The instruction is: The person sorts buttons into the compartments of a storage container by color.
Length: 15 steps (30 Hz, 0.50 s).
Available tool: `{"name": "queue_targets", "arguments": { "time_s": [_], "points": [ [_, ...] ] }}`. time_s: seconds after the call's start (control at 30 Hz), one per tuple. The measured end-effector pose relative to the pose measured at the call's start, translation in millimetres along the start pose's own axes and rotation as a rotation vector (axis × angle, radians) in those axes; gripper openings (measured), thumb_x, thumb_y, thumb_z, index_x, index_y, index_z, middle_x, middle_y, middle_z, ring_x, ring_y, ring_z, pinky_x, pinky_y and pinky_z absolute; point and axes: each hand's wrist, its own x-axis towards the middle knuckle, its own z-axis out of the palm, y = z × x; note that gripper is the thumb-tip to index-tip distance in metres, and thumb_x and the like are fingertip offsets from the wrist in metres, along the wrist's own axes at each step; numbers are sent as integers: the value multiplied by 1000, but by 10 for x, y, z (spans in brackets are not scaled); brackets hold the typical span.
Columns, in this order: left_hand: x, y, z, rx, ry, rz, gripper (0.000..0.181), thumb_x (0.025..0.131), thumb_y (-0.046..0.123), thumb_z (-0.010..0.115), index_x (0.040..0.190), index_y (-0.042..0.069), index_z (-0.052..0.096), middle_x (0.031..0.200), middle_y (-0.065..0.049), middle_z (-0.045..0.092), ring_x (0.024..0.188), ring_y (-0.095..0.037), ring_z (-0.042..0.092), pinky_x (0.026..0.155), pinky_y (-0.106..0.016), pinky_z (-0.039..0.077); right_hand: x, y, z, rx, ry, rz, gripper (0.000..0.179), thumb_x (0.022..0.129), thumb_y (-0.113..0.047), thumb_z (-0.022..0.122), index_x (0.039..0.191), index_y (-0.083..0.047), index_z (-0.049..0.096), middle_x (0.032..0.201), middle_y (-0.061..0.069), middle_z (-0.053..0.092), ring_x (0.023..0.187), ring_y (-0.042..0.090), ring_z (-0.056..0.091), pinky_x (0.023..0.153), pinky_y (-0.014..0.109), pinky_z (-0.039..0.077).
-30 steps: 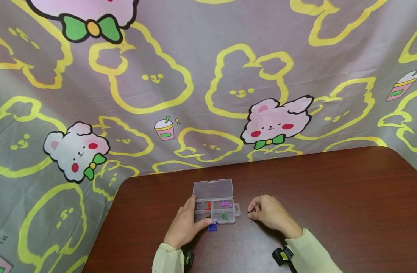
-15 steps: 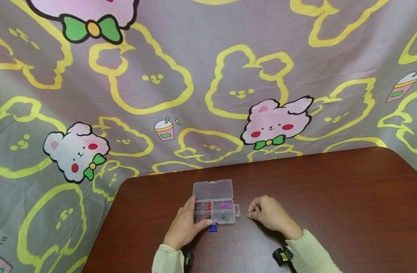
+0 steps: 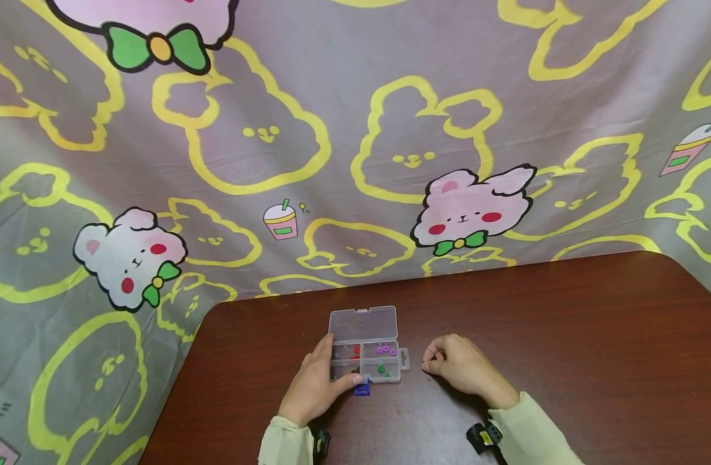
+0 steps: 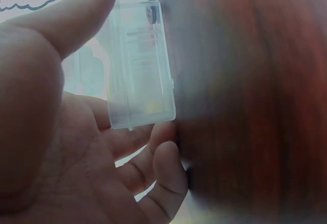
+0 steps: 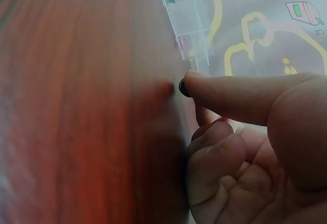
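A clear plastic compartment box (image 3: 381,378) stands on the table with its lid (image 3: 363,324) raised at the back. It holds purple rings (image 3: 385,348), red pieces (image 3: 356,349) and green pieces (image 3: 381,368). My left hand (image 3: 313,385) grips its left side, thumb at the front edge and fingers along the side. In the left wrist view a dark button (image 4: 151,14) with holes shows inside the box. To the right, my right hand (image 3: 461,363) pinches a small black button-like disc (image 5: 183,87) close to the tabletop; the fingers hide most of it.
A blue piece (image 3: 362,389) sits at the box's front edge, by the left thumb. The box's hanging tab (image 3: 404,358) sticks out on the right. The brown wooden table (image 3: 564,336) reaches back to a patterned cloth (image 3: 343,129).
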Motion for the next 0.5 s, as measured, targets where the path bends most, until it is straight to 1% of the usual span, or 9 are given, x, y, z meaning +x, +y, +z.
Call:
{"name": "queue_targets", "arguments": {
  "time_s": [0.23, 0.5],
  "points": [
    [-3, 1, -6, -3, 2, 1, 104, 84, 55, 76, 156, -3, 28, 158, -22, 34, 139, -43, 38, 110, -57, 37, 18, -27, 8, 17, 8, 19, 19, 84, -8, 78, 72, -16, 66, 61, -5, 48, 58, 9, 45, 59, 26, 36],
    [-10, 13, -4, -8, 1, 1, 102, 85, 54, 76, 156, -4, 29, 158, -23, 33, 140, -46, 37, 111, -58, 35, 22, -47, 19, 14, 26, 33, 20, 84, -8, 78, 72, -17, 66, 61, -5, 49, 59, 10, 46, 59, 27, 36]
  ]
}}
